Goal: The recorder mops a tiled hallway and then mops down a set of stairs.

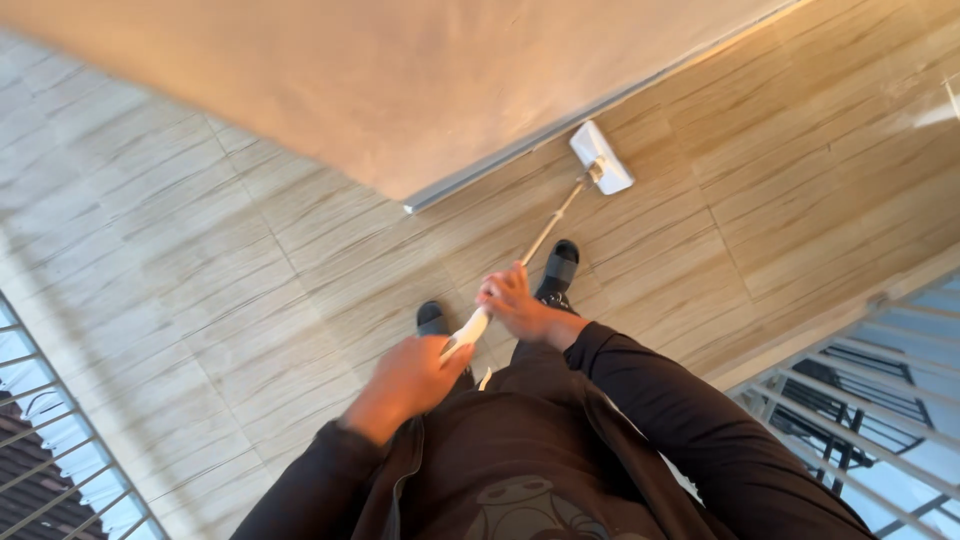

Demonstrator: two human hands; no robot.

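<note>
A flat mop with a white rectangular head [601,157] and a thin pale handle [549,231] rests on the wood-look tiled floor [250,260], its head close to the wall's base. My left hand [412,378] is closed around the handle's top end. My right hand [512,303] grips the handle a little lower down. Both arms wear dark sleeves. My feet in dark slippers [558,268] stand just behind the mop head.
A beige wall [380,80] with a light skirting strip [520,152] ends at a corner ahead. White metal railings [60,440] run along the left edge, and more railing bars [860,400] stand at the lower right.
</note>
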